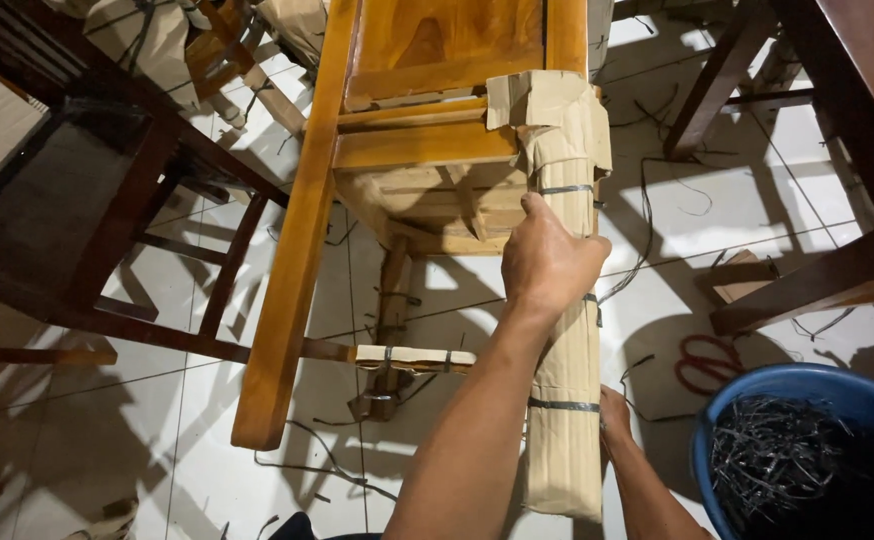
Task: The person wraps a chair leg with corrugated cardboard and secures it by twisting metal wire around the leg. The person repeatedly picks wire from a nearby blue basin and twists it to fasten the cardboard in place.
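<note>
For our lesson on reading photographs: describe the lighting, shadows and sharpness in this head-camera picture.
Head view: hard light casts crisp dark shadows of the furniture on the white tiled floor; the orange varnished wooden chair frame shows a mild sheen; the left hand on the cardboard-wrapped chair leg is sharp; the blue plastic basin sits in dimmer light.

Chair of glossy, varnished golden wood, one leg wrapped in matt brown corrugated cardboard bound with dark plastic straps. The floor is smooth, glossy white tile; the neighbouring chair is dark, polished wood. The tub is smooth blue plastic, holding dull dark strap offcuts.
</note>
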